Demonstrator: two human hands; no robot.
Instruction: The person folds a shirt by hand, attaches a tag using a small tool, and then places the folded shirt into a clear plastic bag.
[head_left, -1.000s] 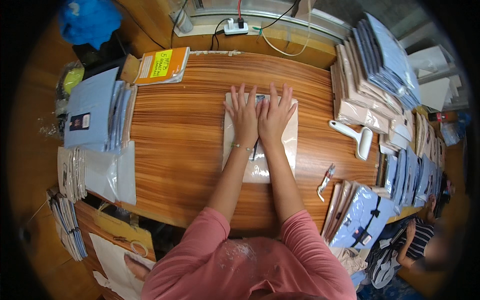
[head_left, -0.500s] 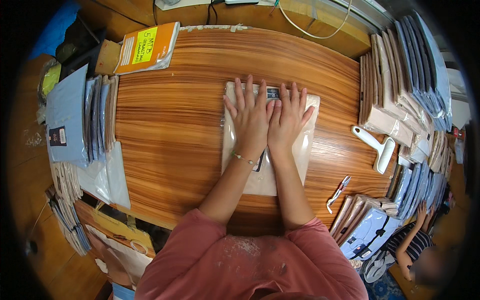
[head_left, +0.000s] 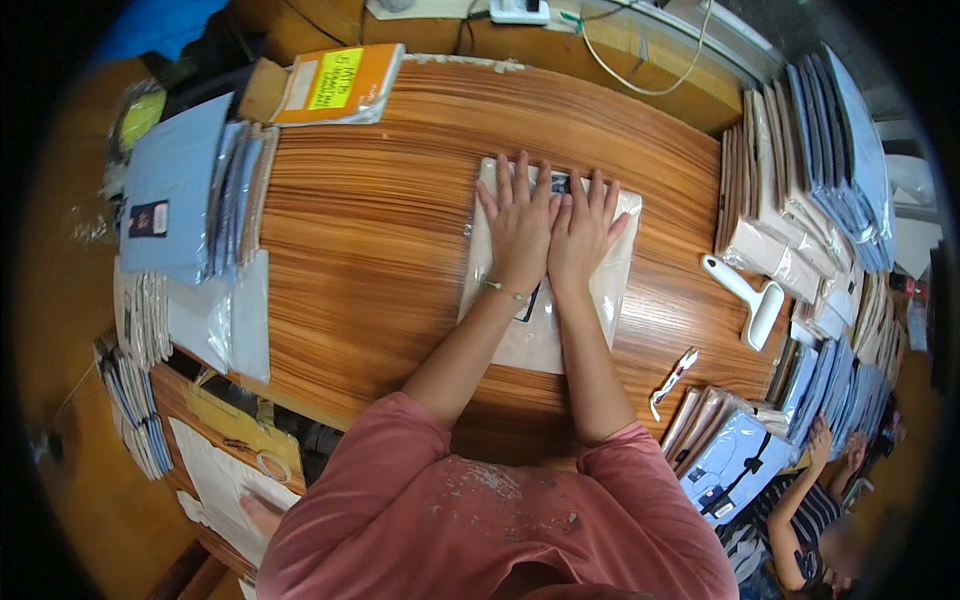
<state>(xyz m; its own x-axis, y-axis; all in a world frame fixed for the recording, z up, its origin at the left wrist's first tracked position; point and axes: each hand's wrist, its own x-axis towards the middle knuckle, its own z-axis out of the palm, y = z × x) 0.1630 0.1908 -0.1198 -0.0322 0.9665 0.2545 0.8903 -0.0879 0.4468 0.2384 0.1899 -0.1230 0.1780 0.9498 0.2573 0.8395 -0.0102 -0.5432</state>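
A beige folded garment in a clear plastic bag (head_left: 530,345) lies flat on the wooden table in front of me. My left hand (head_left: 520,240) rests palm down on its upper left part, fingers stretched towards the far edge. Beside it my right hand (head_left: 580,245) presses flat on the upper right part, and the two thumbs touch. A dark label shows partly between my fingers at the top. Another dark-edged tag on the garment is mostly hidden by my left wrist, which wears a thin bracelet.
Bagged blue and beige garments stand in stacks at the left (head_left: 170,190) and right (head_left: 770,190). A white lint roller (head_left: 750,300) and small thread snips (head_left: 675,380) lie to my right. An orange packet (head_left: 300,90) sits far left. Another person (head_left: 800,520) works at lower right.
My view has shifted and turned slightly, so the table's contents appear displaced. Both hands stay flat on the bagged garment. The other person's arms at lower right have moved apart.
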